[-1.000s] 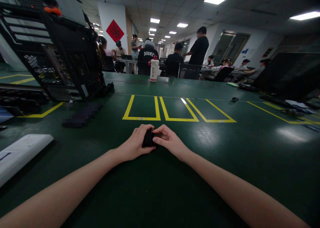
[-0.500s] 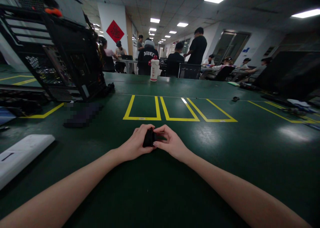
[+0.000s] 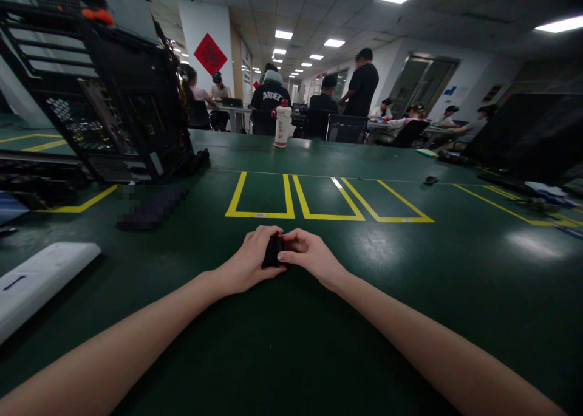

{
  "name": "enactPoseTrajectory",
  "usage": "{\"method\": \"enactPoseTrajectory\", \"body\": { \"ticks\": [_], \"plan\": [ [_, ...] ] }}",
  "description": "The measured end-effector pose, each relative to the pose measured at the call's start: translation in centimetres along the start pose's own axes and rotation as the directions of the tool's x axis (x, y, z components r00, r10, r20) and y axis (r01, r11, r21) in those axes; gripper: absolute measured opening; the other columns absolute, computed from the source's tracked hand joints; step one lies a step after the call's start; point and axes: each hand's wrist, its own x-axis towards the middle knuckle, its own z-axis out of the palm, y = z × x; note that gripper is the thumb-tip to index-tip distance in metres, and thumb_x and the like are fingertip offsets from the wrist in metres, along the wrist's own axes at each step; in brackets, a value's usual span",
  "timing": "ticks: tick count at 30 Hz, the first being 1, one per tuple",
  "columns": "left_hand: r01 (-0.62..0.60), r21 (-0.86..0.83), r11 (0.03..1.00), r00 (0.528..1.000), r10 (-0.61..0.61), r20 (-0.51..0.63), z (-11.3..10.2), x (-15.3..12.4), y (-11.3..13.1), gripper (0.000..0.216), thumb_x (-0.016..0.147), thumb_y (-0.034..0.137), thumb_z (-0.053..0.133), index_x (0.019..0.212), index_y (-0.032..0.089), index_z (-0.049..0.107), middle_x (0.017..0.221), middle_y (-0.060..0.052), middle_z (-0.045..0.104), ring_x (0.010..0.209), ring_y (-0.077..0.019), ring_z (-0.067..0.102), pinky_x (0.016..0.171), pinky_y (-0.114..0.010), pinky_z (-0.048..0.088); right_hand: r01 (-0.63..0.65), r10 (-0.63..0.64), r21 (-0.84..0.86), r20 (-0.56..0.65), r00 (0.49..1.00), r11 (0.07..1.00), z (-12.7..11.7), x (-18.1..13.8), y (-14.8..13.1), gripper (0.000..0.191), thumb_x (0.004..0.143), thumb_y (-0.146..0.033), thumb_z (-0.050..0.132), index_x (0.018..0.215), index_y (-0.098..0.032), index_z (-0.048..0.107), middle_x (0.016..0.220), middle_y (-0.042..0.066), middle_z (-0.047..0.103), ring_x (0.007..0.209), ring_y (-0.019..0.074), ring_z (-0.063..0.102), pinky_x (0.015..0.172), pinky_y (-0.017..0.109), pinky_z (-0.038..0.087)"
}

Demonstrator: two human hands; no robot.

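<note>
A small black object point(image 3: 272, 251) rests on the green table point(image 3: 410, 270) between both of my hands, just in front of the yellow taped boxes point(image 3: 319, 200). My left hand point(image 3: 248, 261) curls round its left side, fingers closed on it. My right hand point(image 3: 307, 258) pinches its right side with thumb and fingertips. Most of the object is hidden by my fingers, so I cannot make out what it is.
An open black computer case point(image 3: 104, 100) stands at the far left, with a white flat device point(image 3: 40, 279) nearer on the left. A white bottle with a red cap point(image 3: 283, 123) stands at the table's far edge. Dark equipment point(image 3: 523, 136) lies at the right. Several people sit and stand behind.
My right fingers have closed in tighter against the black object, hiding the part that stuck out to the right half a second ago. My left hand has barely moved.
</note>
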Motion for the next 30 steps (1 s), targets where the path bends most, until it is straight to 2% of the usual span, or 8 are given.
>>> {"method": "enactPoseTrajectory", "body": {
  "ticks": [4, 9, 15, 19, 23, 27, 30],
  "plan": [
    [-0.046, 0.041, 0.998, 0.999, 0.046, -0.001, -0.03, -0.01, 0.05, 0.053, 0.075, 0.026, 0.060, 0.118, 0.023, 0.031, 0.115, -0.008, 0.042, 0.106, -0.0256, 0.044, 0.089, -0.045, 0.038, -0.051, 0.052, 0.074, -0.007, 0.999, 0.996, -0.09, 0.05, 0.00, 0.025, 0.071, -0.029, 0.062, 0.092, -0.016, 0.055, 0.094, 0.004, 0.056, 0.089, 0.0149, 0.056, 0.085, 0.038, 0.045],
    [-0.035, 0.056, 0.998, 0.999, 0.035, -0.002, 0.08, 0.12, -0.02, 0.055, 0.075, 0.025, 0.060, 0.119, 0.021, 0.030, 0.117, -0.010, 0.041, 0.106, -0.0247, 0.043, 0.090, -0.042, 0.038, -0.080, 0.079, 0.114, 0.007, 0.997, 0.990, -0.02, 0.05, 0.18, 0.026, 0.073, -0.029, 0.061, 0.095, -0.018, 0.052, 0.099, 0.004, 0.054, 0.094, 0.0152, 0.054, 0.084, 0.035, 0.046],
    [-0.042, 0.025, 0.999, 0.999, 0.042, 0.010, -0.03, 0.08, 0.08, 0.053, 0.074, 0.026, 0.060, 0.118, 0.025, 0.031, 0.114, -0.008, 0.042, 0.105, -0.0261, 0.044, 0.088, -0.046, 0.038, 0.052, -0.049, -0.099, 0.033, 0.998, 0.994, -0.08, -0.22, 0.53, 0.020, 0.078, -0.030, 0.054, 0.095, -0.021, 0.052, 0.093, 0.002, 0.055, 0.088, 0.0152, 0.055, 0.082, 0.036, 0.046],
    [-0.048, 0.027, 0.998, 0.999, 0.047, 0.021, -0.12, 0.05, 0.16, 0.052, 0.075, 0.025, 0.059, 0.118, 0.025, 0.030, 0.114, -0.008, 0.041, 0.105, -0.0258, 0.043, 0.088, -0.045, 0.038, 0.127, -0.119, -0.119, 0.071, 0.990, 0.985, -0.09, -0.49, 0.50, 0.019, 0.077, -0.023, 0.055, 0.095, -0.023, 0.049, 0.096, 0.000, 0.053, 0.090, 0.0148, 0.056, 0.080, 0.033, 0.047],
    [-0.046, 0.028, 0.999, 0.999, 0.045, 0.016, -0.10, 0.08, 0.11, 0.051, 0.075, 0.025, 0.059, 0.117, 0.026, 0.030, 0.114, -0.008, 0.041, 0.104, -0.0264, 0.044, 0.087, -0.046, 0.037, 0.137, -0.130, -0.085, 0.085, 0.988, 0.987, -0.04, -0.58, 0.19, 0.021, 0.075, -0.022, 0.057, 0.094, -0.022, 0.048, 0.095, 0.000, 0.053, 0.090, 0.0147, 0.056, 0.079, 0.032, 0.048],
    [-0.043, 0.017, 0.999, 0.999, 0.042, 0.018, -0.06, 0.10, 0.05, 0.053, 0.075, 0.026, 0.059, 0.118, 0.026, 0.030, 0.115, -0.008, 0.042, 0.105, -0.0262, 0.044, 0.087, -0.046, 0.038, 0.132, -0.129, -0.131, 0.032, 0.991, 0.983, 0.04, -0.38, 0.04, 0.015, 0.080, -0.031, 0.051, 0.091, -0.021, 0.050, 0.092, 0.000, 0.053, 0.085, 0.0141, 0.055, 0.075, 0.032, 0.048],
    [-0.041, 0.020, 0.999, 0.999, 0.041, 0.017, -0.02, 0.11, 0.05, 0.052, 0.075, 0.026, 0.059, 0.119, 0.025, 0.030, 0.117, -0.008, 0.041, 0.106, -0.0254, 0.043, 0.088, -0.043, 0.038, 0.107, -0.107, -0.144, 0.003, 0.994, 0.984, 0.10, -0.11, 0.30, 0.018, 0.080, -0.033, 0.051, 0.093, -0.021, 0.049, 0.095, 0.001, 0.052, 0.088, 0.0151, 0.054, 0.078, 0.033, 0.047]
  ]
}}
